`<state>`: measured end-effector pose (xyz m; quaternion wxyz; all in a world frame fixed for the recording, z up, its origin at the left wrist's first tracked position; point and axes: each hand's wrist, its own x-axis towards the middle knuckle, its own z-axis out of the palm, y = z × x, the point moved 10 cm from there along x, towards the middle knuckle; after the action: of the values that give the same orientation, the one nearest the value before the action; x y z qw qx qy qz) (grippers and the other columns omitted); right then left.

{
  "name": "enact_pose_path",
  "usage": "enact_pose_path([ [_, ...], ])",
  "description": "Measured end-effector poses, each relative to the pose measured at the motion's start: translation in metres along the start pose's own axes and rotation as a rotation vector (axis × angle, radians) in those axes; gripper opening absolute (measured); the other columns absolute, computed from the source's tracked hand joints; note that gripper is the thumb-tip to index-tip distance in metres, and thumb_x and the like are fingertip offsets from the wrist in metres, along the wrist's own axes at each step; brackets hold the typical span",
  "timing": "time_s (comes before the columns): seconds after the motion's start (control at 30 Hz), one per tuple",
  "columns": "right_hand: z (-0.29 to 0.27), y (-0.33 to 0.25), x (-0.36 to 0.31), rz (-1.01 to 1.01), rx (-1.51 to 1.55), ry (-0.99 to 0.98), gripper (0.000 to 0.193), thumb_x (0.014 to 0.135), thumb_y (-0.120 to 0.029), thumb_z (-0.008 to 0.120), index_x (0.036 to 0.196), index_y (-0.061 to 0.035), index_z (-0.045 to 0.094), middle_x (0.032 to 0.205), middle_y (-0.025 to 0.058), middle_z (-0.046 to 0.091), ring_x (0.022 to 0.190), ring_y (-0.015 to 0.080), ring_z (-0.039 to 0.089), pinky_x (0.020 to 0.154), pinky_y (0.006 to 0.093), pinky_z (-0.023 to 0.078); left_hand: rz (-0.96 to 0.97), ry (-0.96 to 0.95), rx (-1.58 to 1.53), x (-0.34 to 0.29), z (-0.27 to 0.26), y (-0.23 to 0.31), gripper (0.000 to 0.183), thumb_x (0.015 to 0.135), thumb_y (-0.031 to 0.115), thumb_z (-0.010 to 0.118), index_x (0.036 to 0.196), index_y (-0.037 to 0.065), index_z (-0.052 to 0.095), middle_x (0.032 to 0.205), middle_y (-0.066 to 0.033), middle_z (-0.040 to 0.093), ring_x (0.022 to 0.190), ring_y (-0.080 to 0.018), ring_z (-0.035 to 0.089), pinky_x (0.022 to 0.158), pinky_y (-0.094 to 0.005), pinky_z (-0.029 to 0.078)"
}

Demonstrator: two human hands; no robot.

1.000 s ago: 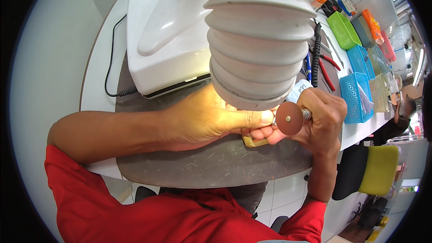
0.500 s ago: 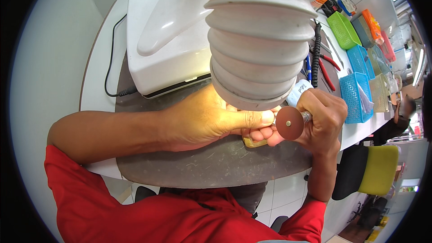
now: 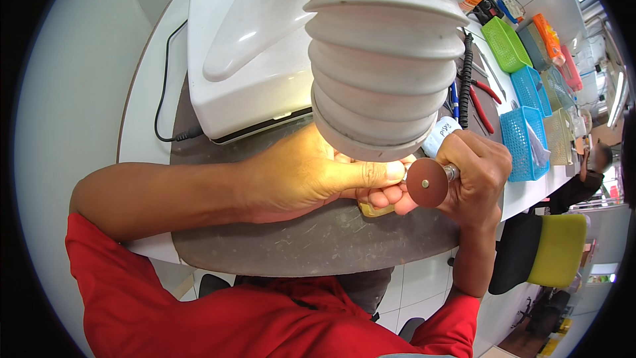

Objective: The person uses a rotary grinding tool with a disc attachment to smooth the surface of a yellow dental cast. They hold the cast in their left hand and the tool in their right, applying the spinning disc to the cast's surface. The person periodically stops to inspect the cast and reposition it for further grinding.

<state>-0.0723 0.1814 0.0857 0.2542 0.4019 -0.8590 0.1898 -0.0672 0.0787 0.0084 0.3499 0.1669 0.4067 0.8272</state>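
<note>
At the left, a black cable [image 3: 161, 93] curves over the white table [image 3: 147, 79] to a white machine [image 3: 255, 46]. The left hand [image 3: 301, 171] is closed, its thumb pinching a small piece [image 3: 405, 174] against the fingers; the piece is mostly hidden, so I cannot tell its kind. A yellowish block [image 3: 376, 210] shows just below those fingertips. A ribbed white hose [image 3: 384, 59] hangs over the hand. Next comes a round brown disc [image 3: 424, 169], just beside the left thumb tip, mounted on a silver handpiece [image 3: 452, 172]; the right hand [image 3: 482, 169] is clamped around that handpiece. Beyond lie a blue pen [image 3: 454, 101], red-handled pliers [image 3: 479, 111], 2 blue baskets [image 3: 522, 159] and 1 green basket [image 3: 505, 43].
</note>
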Motion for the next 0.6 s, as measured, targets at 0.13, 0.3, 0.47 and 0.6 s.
enact_pose_path([
  [0.13, -0.0019, -0.0022, 0.0025, -0.01, -0.048, -0.022, 0.065, 0.048, -0.054, 0.091, 0.064, -0.0085, 0.047, 0.055, 0.0029, 0.037, 0.045, 0.0188, 0.041, 0.043, 0.0322, 0.031, 0.017, -0.032, -0.015, 0.0006, 0.001, 0.0001, 0.015, 0.102, 0.015, 0.059, 0.102, 0.001, 0.063, 0.089, -0.0048, 0.064, 0.078, -0.0076, 0.054, 0.069, -0.0233, 0.045],
  [0.3, -0.002, -0.0042, 0.0018, -0.041, -0.048, -0.008, 0.065, 0.048, -0.054, 0.09, 0.064, -0.0084, 0.047, 0.055, 0.0029, 0.037, 0.045, 0.0187, 0.041, 0.043, 0.0323, 0.031, 0.018, -0.023, -0.008, 0.0001, -0.0001, -0.0003, 0.016, 0.102, 0.016, 0.06, 0.102, 0.0, 0.063, 0.089, -0.0052, 0.065, 0.078, -0.0075, 0.055, 0.069, -0.0232, 0.045],
  [0.47, -0.0022, -0.0054, 0.0026, -0.038, -0.059, -0.015, 0.066, 0.049, -0.055, 0.09, 0.064, -0.0084, 0.046, 0.055, 0.003, 0.036, 0.045, 0.0188, 0.041, 0.042, 0.0323, 0.031, 0.01, -0.022, -0.012, -0.0002, 0.0001, -0.0001, 0.015, 0.102, 0.015, 0.06, 0.1, 0.0, 0.063, 0.089, -0.0051, 0.065, 0.077, -0.0076, 0.055, 0.069, -0.0232, 0.045],
  [0.6, -0.0015, -0.0059, 0.0024, -0.051, -0.053, -0.021, 0.065, 0.049, -0.055, 0.09, 0.064, -0.0084, 0.046, 0.055, 0.0028, 0.036, 0.044, 0.0191, 0.041, 0.042, 0.0324, 0.03, 0.024, -0.045, -0.008, 0.0, 0.0013, 0.0008, 0.015, 0.102, 0.015, 0.061, 0.1, 0.0, 0.062, 0.088, -0.0052, 0.065, 0.077, -0.0077, 0.054, 0.069, -0.0233, 0.045],
])
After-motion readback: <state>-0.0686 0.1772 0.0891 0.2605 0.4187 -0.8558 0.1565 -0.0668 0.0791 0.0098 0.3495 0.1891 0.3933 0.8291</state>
